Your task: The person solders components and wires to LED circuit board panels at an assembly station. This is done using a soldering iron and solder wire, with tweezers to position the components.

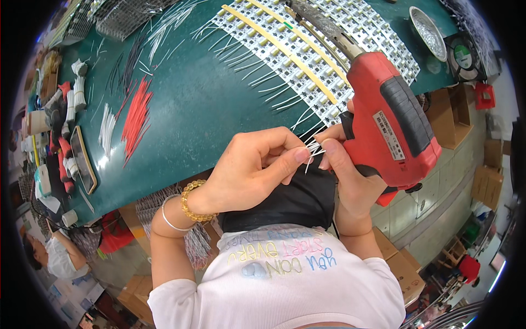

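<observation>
My left hand point(255, 172) is closed in a pinch on a small bundle of short white wires point(314, 148) above the table's front edge. My right hand point(350, 178) meets it there, thumb and fingertips on the same wires. Hooked in that right hand is a red soldering gun point(378, 115) with a black grip, its metal nose pointing up and away over a panel of small white circuit boards point(323, 66). White wires stick out in a row from the panel's left side. Two yellow strips point(285, 49) lie across the boards. Some of my right fingers are hidden behind the gun.
On the green table point(203, 104) lie red wires point(136, 118), loose white wires point(106, 129) and a phone point(84, 159). Tools and wire bundles line its left end. A metal bowl point(427, 33) and a small fan point(464, 57) stand far right. Cardboard boxes point(449, 115) sit below.
</observation>
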`<state>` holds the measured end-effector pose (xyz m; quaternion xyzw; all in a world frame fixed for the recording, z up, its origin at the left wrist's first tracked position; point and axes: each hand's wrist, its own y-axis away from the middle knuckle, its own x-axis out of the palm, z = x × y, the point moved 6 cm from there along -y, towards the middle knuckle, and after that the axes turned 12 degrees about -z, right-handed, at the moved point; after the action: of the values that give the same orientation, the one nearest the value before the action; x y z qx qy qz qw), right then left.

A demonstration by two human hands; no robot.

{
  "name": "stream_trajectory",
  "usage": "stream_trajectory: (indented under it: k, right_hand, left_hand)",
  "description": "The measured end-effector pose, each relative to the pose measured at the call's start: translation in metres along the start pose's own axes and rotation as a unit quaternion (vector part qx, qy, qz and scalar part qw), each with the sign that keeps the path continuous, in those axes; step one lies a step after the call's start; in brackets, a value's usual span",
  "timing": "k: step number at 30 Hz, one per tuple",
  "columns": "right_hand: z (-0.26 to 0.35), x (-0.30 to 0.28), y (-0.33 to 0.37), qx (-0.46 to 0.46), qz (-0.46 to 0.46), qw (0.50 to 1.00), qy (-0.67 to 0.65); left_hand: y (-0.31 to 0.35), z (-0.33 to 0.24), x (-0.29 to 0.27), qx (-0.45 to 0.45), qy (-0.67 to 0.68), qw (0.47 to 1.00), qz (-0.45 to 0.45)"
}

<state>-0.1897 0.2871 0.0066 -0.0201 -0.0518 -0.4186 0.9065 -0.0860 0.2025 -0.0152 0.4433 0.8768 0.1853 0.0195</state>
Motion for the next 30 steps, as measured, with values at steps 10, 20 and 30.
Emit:
stream_trajectory:
  k: [10,20,30]
  right_hand:
    - [-0.004,-0.004,0.003,-0.046,-0.101,0.994,0.018]
    - [-0.004,0.0,0.002,-0.07,0.019,0.994,0.084]
    - [0.001,-0.011,0.006,-0.168,-0.162,0.967,0.105]
  left_hand:
    - [-0.002,0.001,-0.006,0.035,-0.057,0.998,0.002]
    - [0.001,-0.018,-0.009,0.198,-0.211,0.957,-0.006]
    - [0.018,0.01,-0.021,-0.049,0.073,0.995,-0.037]
